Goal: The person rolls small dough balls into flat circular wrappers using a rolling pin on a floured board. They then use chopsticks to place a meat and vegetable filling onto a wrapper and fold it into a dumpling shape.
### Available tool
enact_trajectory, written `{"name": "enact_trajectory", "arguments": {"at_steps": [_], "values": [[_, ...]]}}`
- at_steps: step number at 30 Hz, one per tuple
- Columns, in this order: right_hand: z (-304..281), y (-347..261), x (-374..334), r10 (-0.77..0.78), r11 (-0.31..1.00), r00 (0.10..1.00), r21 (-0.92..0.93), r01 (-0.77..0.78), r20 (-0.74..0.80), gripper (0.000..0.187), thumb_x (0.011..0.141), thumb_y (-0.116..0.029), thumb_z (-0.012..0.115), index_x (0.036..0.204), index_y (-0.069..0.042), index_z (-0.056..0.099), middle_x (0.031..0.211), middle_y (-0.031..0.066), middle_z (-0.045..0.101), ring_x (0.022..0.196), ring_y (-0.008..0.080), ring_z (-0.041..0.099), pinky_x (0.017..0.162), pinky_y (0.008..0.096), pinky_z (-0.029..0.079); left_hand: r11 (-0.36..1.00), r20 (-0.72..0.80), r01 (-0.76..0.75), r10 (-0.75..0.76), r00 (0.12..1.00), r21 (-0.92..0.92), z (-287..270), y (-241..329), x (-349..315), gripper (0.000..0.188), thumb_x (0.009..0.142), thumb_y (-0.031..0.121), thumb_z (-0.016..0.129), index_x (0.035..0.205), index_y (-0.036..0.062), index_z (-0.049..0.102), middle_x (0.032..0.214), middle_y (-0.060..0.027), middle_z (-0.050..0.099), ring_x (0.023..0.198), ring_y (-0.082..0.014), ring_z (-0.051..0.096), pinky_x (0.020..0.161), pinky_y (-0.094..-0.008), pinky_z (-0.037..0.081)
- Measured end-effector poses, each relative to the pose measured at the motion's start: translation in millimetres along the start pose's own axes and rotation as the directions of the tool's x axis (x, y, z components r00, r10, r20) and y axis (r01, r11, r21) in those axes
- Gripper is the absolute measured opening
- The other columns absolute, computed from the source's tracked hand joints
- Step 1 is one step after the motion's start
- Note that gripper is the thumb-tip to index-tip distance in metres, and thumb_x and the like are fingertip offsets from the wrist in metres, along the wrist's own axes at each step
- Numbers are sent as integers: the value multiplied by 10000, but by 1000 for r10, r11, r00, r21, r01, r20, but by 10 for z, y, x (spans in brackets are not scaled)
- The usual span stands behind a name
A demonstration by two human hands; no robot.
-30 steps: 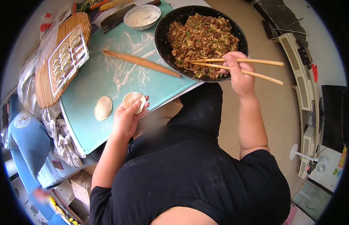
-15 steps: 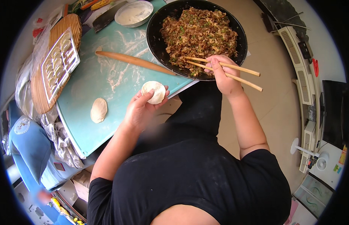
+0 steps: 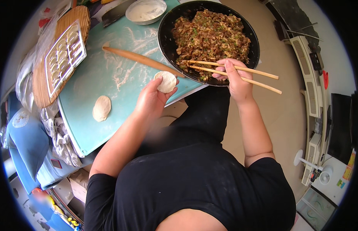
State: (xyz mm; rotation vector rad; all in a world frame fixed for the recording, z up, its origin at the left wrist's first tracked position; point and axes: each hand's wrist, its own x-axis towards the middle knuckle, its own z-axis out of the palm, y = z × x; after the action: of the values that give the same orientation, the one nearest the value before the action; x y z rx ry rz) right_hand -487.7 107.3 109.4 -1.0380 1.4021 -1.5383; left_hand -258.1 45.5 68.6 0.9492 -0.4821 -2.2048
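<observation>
Dumpling wrapper [image 3: 166, 81], a pale floury disc, lies flat in your cupped left hand [image 3: 151, 101], just left of the black bowl [image 3: 167, 46]. Your right hand [image 3: 234, 77] pinches wooden chopsticks [image 3: 240, 73], tips pointing left into the chopped filling [image 3: 211, 34], seemingly carrying nothing yet. A wooden rolling pin [image 3: 142, 61] lies beyond.

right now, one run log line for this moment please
left hand: holds dumpling wrapper | right hand: holds chopsticks, tips in filling | black pan on teal mat | spare wrapper on mat
</observation>
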Motion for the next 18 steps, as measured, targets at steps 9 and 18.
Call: {"name": "enact_trajectory", "arguments": {"at_steps": [9,18], "values": [[64,-179,-158,29,998,993,52,-23,-111,312,977,-225,444,1001,62,565,810,134,615,692,239,653,642,320,553,999,-95,-22,18,995,-44,272,52,103,392,998,243,336,1264,-41,384,1269,-162,502,1138,-301,529,990,-452,419],[459,-229,-577,-655,455,622,-433,778,429,162,805,-37,622,959,8,605,808,118,612,674,254,622,577,320,526,986,-84,-82,70,994,-147,407,111,51,428,1015,284,217,1212,-42,412,1206,-175,522,1116,-295,535,959,-455,446]]}}
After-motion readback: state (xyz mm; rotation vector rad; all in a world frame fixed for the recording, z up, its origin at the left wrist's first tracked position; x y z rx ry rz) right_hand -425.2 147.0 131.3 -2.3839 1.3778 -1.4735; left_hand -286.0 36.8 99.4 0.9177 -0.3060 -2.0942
